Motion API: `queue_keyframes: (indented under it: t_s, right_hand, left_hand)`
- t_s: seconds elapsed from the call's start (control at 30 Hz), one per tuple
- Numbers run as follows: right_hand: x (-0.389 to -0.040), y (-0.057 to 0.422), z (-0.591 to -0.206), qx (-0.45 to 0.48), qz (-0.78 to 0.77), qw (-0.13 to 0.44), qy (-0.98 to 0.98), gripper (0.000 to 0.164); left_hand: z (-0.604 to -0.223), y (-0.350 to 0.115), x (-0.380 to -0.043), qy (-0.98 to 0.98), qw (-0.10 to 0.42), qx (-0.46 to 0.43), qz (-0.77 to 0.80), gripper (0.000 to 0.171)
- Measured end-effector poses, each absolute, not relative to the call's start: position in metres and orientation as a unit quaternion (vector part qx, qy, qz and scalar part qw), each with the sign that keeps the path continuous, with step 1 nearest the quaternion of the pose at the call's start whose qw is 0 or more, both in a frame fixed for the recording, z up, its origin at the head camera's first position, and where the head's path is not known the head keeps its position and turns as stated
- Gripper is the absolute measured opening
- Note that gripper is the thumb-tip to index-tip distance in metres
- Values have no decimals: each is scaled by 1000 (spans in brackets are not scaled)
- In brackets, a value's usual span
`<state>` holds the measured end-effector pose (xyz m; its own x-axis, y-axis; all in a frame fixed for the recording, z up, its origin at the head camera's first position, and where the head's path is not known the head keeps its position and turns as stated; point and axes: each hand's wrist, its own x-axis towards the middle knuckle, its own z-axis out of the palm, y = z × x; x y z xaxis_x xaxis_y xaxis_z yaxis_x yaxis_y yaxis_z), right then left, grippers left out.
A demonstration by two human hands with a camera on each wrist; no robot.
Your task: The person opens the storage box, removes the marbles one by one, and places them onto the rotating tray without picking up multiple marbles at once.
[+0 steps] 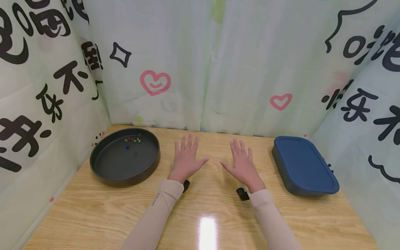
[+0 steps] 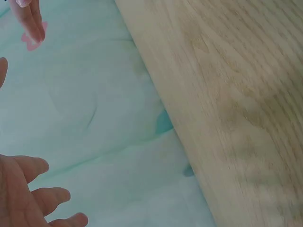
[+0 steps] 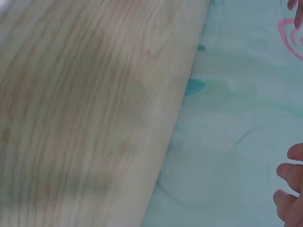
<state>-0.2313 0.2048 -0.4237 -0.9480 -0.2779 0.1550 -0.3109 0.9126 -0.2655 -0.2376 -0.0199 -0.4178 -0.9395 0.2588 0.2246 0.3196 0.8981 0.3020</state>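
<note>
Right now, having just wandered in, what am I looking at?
A person holds out their left hand and right hand, both empty with fingers spread, over a wooden table. Nothing is being handled. Beyond the left hand sits a round dark pan with small colourful bead-like pieces inside; beyond the right, a blue-lidded container.

Tiny coloured pieces point(image 1: 135, 140), shapes unclear

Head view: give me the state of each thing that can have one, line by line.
Left hand: empty, fingers straight
Right hand: empty, fingers straight
Round pan: uncovered, beads inside
Beads: loose, most bunched together
Box: closed, contents hidden
Blue lid: on the box
</note>
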Motion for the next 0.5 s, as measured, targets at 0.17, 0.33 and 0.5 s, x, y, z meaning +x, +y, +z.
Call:
queue_keyframes:
  t_s: [0.17,0.33,0.5]
  right_hand:
    - [-232,218,-421,154,149,61,-975,88]
    - [-234,236,-413,158,154,73,-973,88]
    - [-234,259,-402,153,148,89,-973,86]
  left_hand:
    - [-420,-7,-240,-973,90,-150,-153,84]
    - [-424,16,-242,-972,89,-159,-149,82]
    - [-426,42,-242,-974,89,-168,-127,81]
